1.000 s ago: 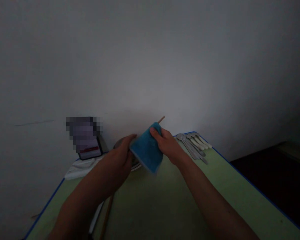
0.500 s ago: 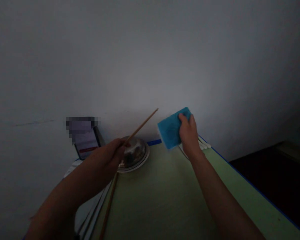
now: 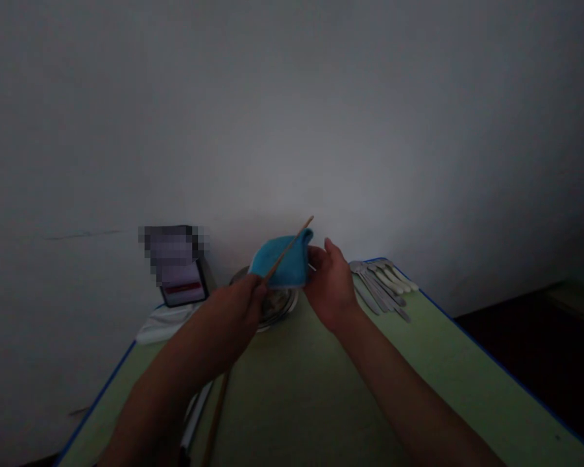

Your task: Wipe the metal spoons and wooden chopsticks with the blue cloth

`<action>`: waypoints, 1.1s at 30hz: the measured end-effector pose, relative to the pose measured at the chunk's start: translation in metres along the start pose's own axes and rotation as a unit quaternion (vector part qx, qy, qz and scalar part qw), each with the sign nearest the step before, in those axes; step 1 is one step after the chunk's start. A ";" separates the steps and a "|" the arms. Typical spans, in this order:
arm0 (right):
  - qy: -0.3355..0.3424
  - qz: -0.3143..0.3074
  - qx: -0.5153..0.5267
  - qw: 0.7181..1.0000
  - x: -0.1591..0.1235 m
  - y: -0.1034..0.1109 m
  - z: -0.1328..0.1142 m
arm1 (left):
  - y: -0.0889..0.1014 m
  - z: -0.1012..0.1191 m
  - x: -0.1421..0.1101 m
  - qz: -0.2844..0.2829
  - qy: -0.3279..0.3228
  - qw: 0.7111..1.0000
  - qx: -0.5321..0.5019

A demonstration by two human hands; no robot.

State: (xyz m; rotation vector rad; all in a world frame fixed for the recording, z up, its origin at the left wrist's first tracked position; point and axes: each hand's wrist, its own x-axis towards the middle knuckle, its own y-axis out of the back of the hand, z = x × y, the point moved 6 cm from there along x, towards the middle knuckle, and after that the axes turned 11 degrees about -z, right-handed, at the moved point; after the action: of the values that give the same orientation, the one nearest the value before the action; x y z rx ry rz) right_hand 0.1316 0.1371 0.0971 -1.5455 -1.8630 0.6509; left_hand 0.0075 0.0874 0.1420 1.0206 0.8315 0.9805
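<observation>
My left hand point(image 3: 238, 311) pinches a thin wooden chopstick point(image 3: 289, 250) that slants up to the right. My right hand point(image 3: 331, 282) holds a blue cloth point(image 3: 281, 264) folded against the chopstick's upper half. Both hands hover above a round metal plate point(image 3: 278, 305) on the green table point(image 3: 321, 395). The plate is mostly hidden behind the hands and cloth.
Several spoons and knives point(image 3: 383, 282) lie in a row at the table's far right. A phone point(image 3: 180, 275) leans on the wall at the far left, above a white cloth point(image 3: 163, 322). More chopsticks point(image 3: 213, 418) lie near the front left edge. A dark floor lies to the right.
My right hand brought the blue cloth back from the right to the chopstick. The left hand stayed over the plate with the chopstick raised.
</observation>
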 end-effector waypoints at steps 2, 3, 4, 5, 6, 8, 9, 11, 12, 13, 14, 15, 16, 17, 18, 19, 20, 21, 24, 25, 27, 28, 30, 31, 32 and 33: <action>-0.022 0.003 0.035 0.999 0.002 0.002 0.005 | 0.000 0.002 -0.001 -0.006 -0.013 1.000 -0.010; -0.029 -0.006 0.033 0.999 0.003 0.002 0.007 | -0.001 0.004 -0.001 -0.009 -0.022 1.000 -0.014; -0.034 -0.023 0.028 0.999 0.004 0.001 0.008 | -0.001 0.005 -0.002 -0.010 -0.030 0.999 -0.017; -0.039 -0.052 0.023 0.998 0.004 -0.002 0.009 | -0.001 0.006 -0.002 -0.009 -0.035 0.999 -0.018; -0.045 -0.086 0.021 0.995 0.004 -0.006 0.010 | -0.001 0.007 -0.003 -0.007 -0.036 0.999 -0.019; -0.053 -0.144 0.021 0.988 0.002 -0.014 0.011 | -0.001 0.007 -0.003 -0.002 -0.032 0.999 -0.017; -0.056 -0.162 0.019 0.985 0.000 -0.016 0.011 | -0.001 0.006 -0.002 -0.002 -0.028 1.000 -0.014; -0.065 -0.163 0.011 0.984 -0.001 -0.016 0.013 | -0.001 0.005 -0.001 -0.004 -0.023 1.000 -0.001; -0.069 -0.149 0.005 0.986 -0.001 -0.014 0.014 | -0.002 0.005 0.000 -0.005 -0.023 1.000 0.005; -0.072 -0.133 -0.001 0.989 0.000 -0.012 0.015 | -0.002 0.004 0.000 -0.006 -0.023 1.000 0.010; -0.074 -0.116 -0.005 0.991 0.000 -0.010 0.016 | -0.002 0.004 0.001 -0.006 -0.025 1.000 0.012; -0.076 -0.100 -0.006 0.992 0.001 -0.008 0.016 | -0.003 0.004 0.001 -0.004 -0.025 1.000 0.013; -0.077 -0.088 -0.006 0.993 0.002 -0.007 0.017 | -0.003 0.003 0.002 -0.001 -0.023 1.000 0.014; -0.082 -0.081 -0.002 0.993 0.002 -0.006 0.017 | -0.003 0.002 0.002 0.002 -0.017 1.000 0.016; -0.089 -0.079 0.004 0.993 0.002 -0.007 0.018 | -0.003 0.002 0.002 0.005 -0.011 1.000 0.020; -0.099 -0.083 0.011 0.992 0.003 -0.007 0.019 | -0.002 0.002 0.002 0.008 -0.010 1.000 0.022; -0.108 -0.092 0.016 0.990 0.003 -0.008 0.019 | -0.002 0.002 0.002 0.011 -0.016 1.000 0.022; -0.114 -0.105 0.020 0.988 0.003 -0.008 0.019 | -0.002 0.004 0.001 0.014 -0.025 0.999 0.019; -0.100 -0.156 0.020 0.983 0.003 -0.009 0.014 | 0.002 0.008 -0.003 0.032 -0.053 0.998 0.003; -0.088 -0.171 0.019 0.981 0.003 -0.008 0.012 | 0.004 0.008 -0.004 0.039 -0.051 0.998 -0.001; -0.073 -0.198 0.019 0.977 0.002 -0.008 0.009 | 0.007 0.008 -0.006 0.047 -0.043 0.998 -0.007; -0.073 -0.209 0.019 0.975 0.001 -0.008 0.008 | 0.007 0.009 -0.006 0.045 -0.041 0.998 -0.010; -0.086 -0.229 0.019 0.969 -0.002 -0.011 0.010 | 0.007 0.009 -0.005 0.035 -0.034 0.999 -0.009; -0.092 -0.235 0.019 0.968 -0.003 -0.013 0.011 | 0.006 0.009 -0.005 0.031 -0.029 0.999 -0.004; -0.096 -0.236 0.017 0.967 -0.004 -0.014 0.011 | 0.005 0.009 -0.004 0.028 -0.022 0.999 0.002; -0.095 -0.234 0.014 0.967 -0.004 -0.015 0.011 | 0.004 0.009 -0.003 0.027 -0.017 0.999 0.007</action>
State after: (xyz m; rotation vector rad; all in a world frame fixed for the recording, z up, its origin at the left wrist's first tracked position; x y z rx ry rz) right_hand 0.1136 0.1300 0.0996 -0.9912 -2.2454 0.6142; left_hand 0.0132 0.0828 0.1492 1.0731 0.7879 1.0014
